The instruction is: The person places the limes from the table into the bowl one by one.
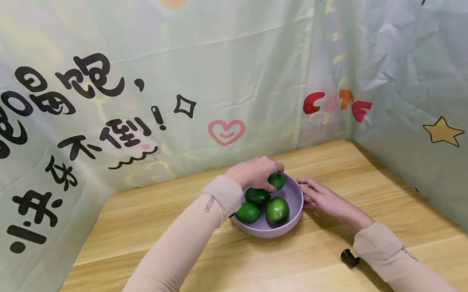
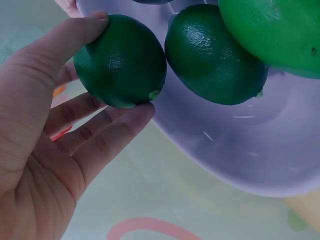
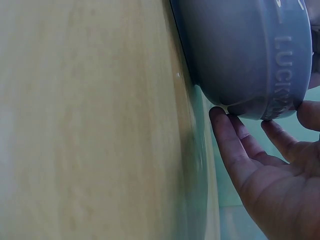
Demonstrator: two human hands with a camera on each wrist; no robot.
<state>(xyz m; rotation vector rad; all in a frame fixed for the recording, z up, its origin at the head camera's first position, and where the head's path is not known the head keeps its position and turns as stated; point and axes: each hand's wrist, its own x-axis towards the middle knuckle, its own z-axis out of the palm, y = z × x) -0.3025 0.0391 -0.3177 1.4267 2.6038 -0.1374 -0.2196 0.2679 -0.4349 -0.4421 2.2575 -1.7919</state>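
Note:
My left hand (image 1: pixel 256 173) reaches over the far side of a lilac bowl (image 1: pixel 298 206) and grips a dark green lime (image 2: pixel 120 60) between thumb and fingers. In the left wrist view the held lime overlaps the bowl's rim. Inside the bowl lie a second dark lime (image 1: pixel 257 197), a lime (image 1: pixel 247 212) at the left and a larger, brighter green fruit (image 1: pixel 277 210) at the front. At the bowl's right side, my right hand (image 1: pixel 318 196) touches the outer wall with extended fingertips, its thumb near the rim. Raised lettering (image 3: pixel 282 60) marks that wall.
The bowl stands on a wooden table (image 1: pixel 151 236). A printed cloth (image 1: pixel 199 69) rises behind and along both sides. Close to my right cuff is a small black cylindrical object (image 1: pixel 349 258).

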